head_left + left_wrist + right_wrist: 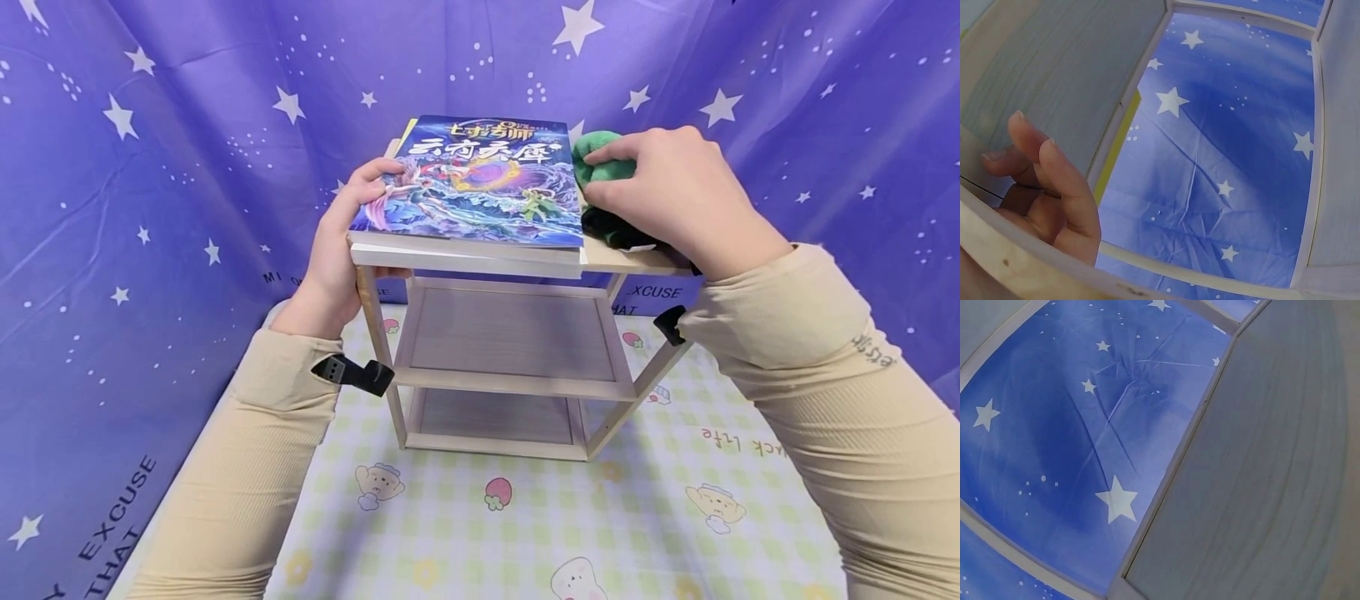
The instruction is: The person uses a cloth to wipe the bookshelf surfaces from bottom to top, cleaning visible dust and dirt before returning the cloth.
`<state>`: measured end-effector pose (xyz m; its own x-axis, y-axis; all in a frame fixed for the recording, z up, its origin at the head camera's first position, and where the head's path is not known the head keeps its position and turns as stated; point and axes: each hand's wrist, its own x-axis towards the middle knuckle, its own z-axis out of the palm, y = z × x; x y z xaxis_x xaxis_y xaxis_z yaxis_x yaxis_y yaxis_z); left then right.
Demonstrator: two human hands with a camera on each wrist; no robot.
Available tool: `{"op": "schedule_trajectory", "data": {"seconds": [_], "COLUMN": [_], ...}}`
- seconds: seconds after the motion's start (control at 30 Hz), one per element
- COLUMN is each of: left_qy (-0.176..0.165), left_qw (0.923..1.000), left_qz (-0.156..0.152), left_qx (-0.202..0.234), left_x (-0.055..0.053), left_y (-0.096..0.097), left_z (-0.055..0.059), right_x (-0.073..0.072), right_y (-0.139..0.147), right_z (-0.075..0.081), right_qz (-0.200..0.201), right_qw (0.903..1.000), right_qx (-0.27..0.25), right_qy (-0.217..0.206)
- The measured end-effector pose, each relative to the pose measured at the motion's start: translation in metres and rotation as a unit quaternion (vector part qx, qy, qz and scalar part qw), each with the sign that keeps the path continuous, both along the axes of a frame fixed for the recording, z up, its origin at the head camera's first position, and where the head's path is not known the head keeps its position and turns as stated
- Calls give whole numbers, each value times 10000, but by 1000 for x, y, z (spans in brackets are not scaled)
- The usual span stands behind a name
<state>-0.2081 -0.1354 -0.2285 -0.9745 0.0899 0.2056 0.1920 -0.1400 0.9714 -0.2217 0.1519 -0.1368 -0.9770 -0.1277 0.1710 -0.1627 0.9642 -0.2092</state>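
A three-tier wooden shelf rack [517,383] stands in front of me. On the left of its top board lies a blue illustrated book [487,200] on other thick white-edged pages. My left hand [330,258] grips the board's left end, a finger on the book's edge. Beneath the board, its other fingers [1069,178] show bent in the left wrist view. On the right end, my right hand [675,187] pinches a fuzzy green cloth-like thing [600,154] between thumb and fingers. A dark bundle [618,229] lies below it. The right wrist view shows the rack's underside [1235,462], without the hand.
A checked tablecloth [480,533] with cartoon prints lies under the rack. Behind and to the left hangs a purple star-patterned curtain [225,108]. A yellow edge [409,132] sticks out behind the book's left side.
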Motion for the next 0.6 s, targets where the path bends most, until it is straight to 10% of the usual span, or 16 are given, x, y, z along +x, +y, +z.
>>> {"op": "schedule_trajectory", "data": {"seconds": [0.6], "left_qy": [-7], "left_qw": [10000], "left_qz": [-13], "left_qx": [-31], "left_x": [0], "left_y": [0], "left_z": [0], "right_x": [10], "right_y": [7], "right_z": [6], "right_qz": [208], "right_qw": [9994], "right_qx": [-72], "right_qy": [-267]}}
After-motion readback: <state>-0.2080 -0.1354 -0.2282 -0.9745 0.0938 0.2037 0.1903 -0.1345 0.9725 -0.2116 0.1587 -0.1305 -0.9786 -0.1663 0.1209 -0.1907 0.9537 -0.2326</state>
